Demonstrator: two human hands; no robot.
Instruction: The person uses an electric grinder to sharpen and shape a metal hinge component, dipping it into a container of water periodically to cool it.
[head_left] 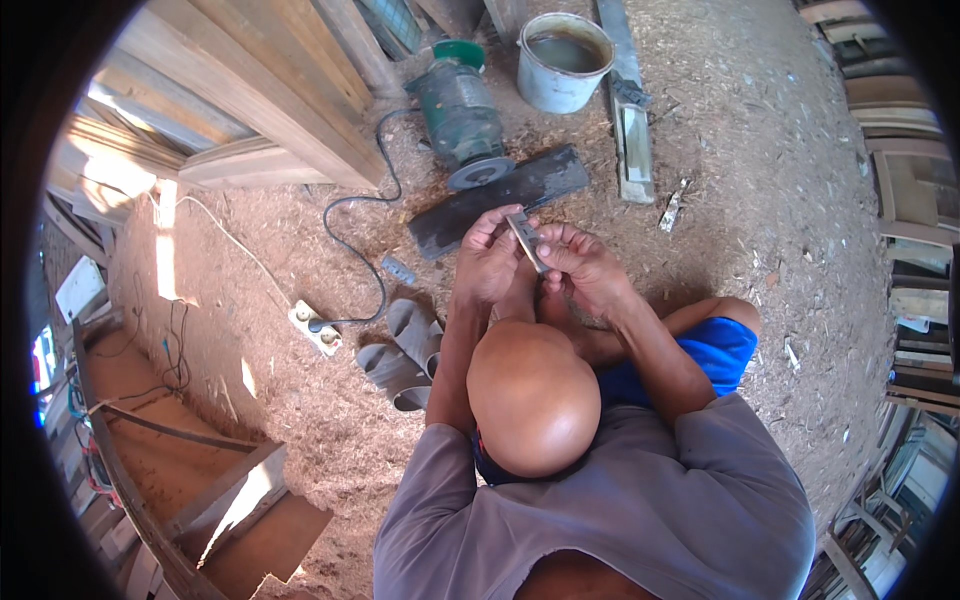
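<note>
A small flat metal blade (527,241), greyish with dark slots or marks on its face, is held in front of me at a tilt. My left hand (485,262) pinches its upper left side between thumb and fingers. My right hand (592,268) grips its lower right side, the thumb lying along its edge. Both hands are closed around the piece, above my bent bare knee and lower legs. Just beyond them a dark, wet-looking board (500,203) lies on the ground. Behind that board sits a green bench grinder (460,118) with a grey disc wheel (482,172) facing me.
A white bucket of murky liquid (563,88) stands beyond the grinder, beside a long narrow plank (634,150). A black cord runs to a white power strip (314,327). Grey sandals (398,368) and a small grey block (398,269) lie left. Timber (255,85) leans far left.
</note>
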